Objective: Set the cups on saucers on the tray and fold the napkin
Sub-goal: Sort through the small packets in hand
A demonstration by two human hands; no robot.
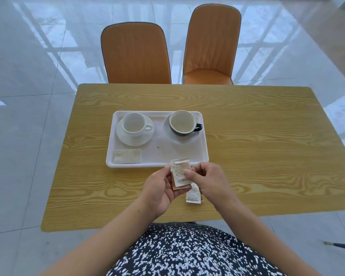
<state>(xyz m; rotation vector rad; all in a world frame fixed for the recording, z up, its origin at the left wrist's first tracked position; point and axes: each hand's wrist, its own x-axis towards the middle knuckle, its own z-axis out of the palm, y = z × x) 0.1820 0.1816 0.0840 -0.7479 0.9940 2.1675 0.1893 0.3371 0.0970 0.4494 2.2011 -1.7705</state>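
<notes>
Holding one small printed packet [180,172] between them, both hands are occupied: the left hand [161,188] cradles it from beneath with curled fingers and thumb on its left edge, and the right hand [207,180] pinches its right side. The packet's long axis runs near to far, and its far end overlaps the near rim of the tray [157,165]. A second packet [193,196] lies on the table [247,136] under the right hand. The white cup [133,124] and the dark cup [182,122] each stand on a saucer on the tray. The napkin [127,155] lies flat in the tray's near-left corner, far and left of the hands, with its long axis left to right along the near rim. The left hand is nearer to it. Reaching it would probably require freeing that hand first.
</notes>
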